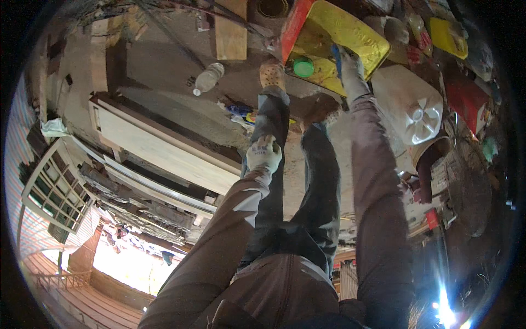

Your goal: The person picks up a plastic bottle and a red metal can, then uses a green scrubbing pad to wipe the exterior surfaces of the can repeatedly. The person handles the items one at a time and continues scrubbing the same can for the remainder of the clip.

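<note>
My left hand (264, 154), in a whitish work glove, rests on my left knee with its fingers curled in and nothing visible in them. My right hand (352, 67), also gloved, reaches down into a shallow yellow tray (342, 24). Along the inner side of that hand shows a narrow blue object (336, 59), mostly covered by the fingers, so its kind is unclear. Left of it, in the near part of the tray, sits a round green lid (303, 67). Dark smears mark the yellow surface around it.
A clear plastic bottle (209, 78) lies on the floor to the left, near a long pale board (159, 148). Right of the tray are a translucent jerrycan (408, 101) and a red container (466, 101). A yellow cut-open container (448, 37) lies farther right. Bright light glares at lower right.
</note>
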Demonstrator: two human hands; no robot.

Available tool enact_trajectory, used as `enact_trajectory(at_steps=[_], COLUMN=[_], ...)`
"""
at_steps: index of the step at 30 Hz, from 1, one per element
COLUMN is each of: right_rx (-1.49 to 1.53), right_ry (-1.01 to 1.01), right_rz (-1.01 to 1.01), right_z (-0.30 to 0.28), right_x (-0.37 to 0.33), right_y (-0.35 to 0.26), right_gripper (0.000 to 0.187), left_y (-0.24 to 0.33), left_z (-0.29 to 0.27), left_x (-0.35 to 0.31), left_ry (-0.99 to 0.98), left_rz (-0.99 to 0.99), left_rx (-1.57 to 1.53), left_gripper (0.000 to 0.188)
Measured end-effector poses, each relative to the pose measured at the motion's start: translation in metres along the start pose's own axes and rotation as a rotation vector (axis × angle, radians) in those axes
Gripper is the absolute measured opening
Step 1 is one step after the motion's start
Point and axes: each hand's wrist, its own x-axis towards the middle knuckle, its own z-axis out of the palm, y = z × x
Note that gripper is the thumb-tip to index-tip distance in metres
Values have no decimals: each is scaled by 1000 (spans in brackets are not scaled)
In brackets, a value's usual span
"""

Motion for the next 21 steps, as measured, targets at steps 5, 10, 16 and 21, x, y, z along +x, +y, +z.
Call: enact_trajectory(at_steps=[5, 10, 16, 21], right_rx=[-451, -379, -557, -893], right_ry=[-126, -202, -273, -229], right_rz=[53, 1, -252, -243], right_z=[5, -15, -17, -42], right_x=[2, 20, 69, 138], right_y=[-38, -73, -89, -114], right_gripper=[58, 65, 60, 75], left_y=[3, 11, 35, 66], left_z=[3, 9, 22, 71], left_x=[-3, -11, -24, -58], left_ry=[33, 43, -69, 60], left_rz=[47, -28, -180, -306], left_rx=[6, -43, -154, -301], left_gripper=[19, 23, 16, 15])
